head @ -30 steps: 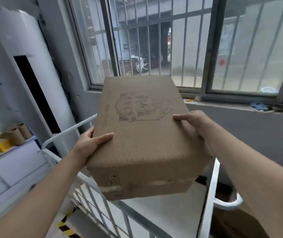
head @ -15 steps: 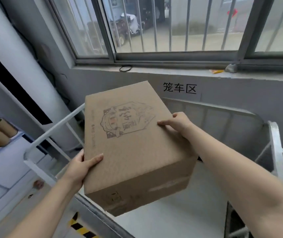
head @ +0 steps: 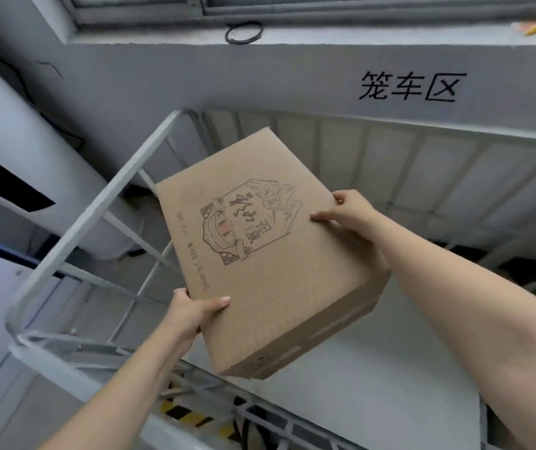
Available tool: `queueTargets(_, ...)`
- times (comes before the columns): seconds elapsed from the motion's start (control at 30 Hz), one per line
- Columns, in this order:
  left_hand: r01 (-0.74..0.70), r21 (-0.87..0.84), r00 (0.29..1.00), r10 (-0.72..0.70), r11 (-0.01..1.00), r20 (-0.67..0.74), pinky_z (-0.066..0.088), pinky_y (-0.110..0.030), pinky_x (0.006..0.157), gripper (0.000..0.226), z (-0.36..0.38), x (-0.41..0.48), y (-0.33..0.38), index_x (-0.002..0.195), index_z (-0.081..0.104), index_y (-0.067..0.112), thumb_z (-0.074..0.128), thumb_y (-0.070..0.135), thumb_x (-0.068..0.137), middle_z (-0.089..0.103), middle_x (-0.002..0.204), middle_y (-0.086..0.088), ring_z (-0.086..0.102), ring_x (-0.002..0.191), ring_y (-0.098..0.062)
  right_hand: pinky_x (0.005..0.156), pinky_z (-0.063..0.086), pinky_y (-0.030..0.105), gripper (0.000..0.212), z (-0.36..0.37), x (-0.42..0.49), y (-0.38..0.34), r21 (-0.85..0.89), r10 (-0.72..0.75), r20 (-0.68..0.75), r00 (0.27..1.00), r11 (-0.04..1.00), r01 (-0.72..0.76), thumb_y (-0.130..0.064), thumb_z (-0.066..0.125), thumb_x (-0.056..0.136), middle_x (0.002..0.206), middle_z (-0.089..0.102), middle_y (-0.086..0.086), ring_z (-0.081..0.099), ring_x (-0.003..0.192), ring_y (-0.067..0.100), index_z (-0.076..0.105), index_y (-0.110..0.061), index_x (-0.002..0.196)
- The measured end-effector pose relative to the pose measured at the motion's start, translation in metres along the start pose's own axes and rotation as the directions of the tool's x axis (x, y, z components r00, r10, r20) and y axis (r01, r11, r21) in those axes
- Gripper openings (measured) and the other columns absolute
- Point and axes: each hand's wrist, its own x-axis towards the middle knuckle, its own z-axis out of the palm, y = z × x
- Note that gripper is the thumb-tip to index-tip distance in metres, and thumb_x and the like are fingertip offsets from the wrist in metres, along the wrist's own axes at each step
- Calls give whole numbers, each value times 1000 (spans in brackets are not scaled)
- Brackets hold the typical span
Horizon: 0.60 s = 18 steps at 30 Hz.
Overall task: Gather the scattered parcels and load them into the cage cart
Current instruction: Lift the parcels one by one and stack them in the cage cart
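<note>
A brown cardboard parcel (head: 270,254) with a dark printed emblem on its top hangs tilted inside the white cage cart (head: 97,203), above the cart's white floor (head: 390,384). My left hand (head: 192,313) grips the parcel's near left edge, thumb on top. My right hand (head: 348,216) grips the far right edge, thumb on top and fingers curled over the side. The parcel's underside is hidden.
The cart's barred back wall (head: 390,164) stands against a grey wall with black lettering (head: 408,87) under a window sill. A white column (head: 16,164) rises at the left. Yellow-black floor tape (head: 188,417) shows below the near rail (head: 75,375).
The parcel has dropped from above the cart's rim down into the cart and turned slightly. My view has tipped downward, so the window has left the frame.
</note>
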Motion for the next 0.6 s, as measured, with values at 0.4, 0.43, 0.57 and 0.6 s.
queueTargets(0.4, 238, -32, 968, -240, 971, -74, 45, -48, 101, 72, -19, 147, -71, 124, 29, 5, 80, 9, 72, 52, 128, -8, 54, 115, -26, 105, 29, 46, 44, 135, 153, 5, -253, 114, 36, 993, 962, -101, -40, 71, 79, 97, 61, -4, 54, 108, 24, 62, -19, 117)
queueTargets(0.43, 274, -26, 960, -275, 962, -49, 46, -47, 100, 64, -13, 149, -79, 121, 30, 6, 76, 8, 77, 51, 129, -9, 54, 114, -27, 112, 13, 55, 43, 145, 158, 12, -273, 133, -15, 991, 953, -132, -40, 65, 84, 112, 62, -6, 48, 123, 23, 58, -27, 124)
queueTargets(0.57, 447, 76, 852, -450, 891, 268, 53, -40, 89, 58, -10, 163, -92, 138, 32, 5, 63, 8, 89, 53, 125, -10, 59, 110, -28, 115, -2, 61, 59, 186, 142, 60, -96, 266, -48, 963, 958, -270, -45, 52, 90, 160, 13, -3, 6, 148, 20, 32, -39, 145)
queueTargets(0.6, 424, 150, 852, -449, 893, 270, 51, -40, 91, 62, -14, 172, -92, 142, 31, 8, 63, 12, 89, 50, 131, -10, 58, 110, -26, 114, -4, 62, 64, 195, 127, 78, -153, 318, -43, 947, 935, -321, -49, 51, 89, 161, 3, -3, -1, 148, 21, 26, -39, 147)
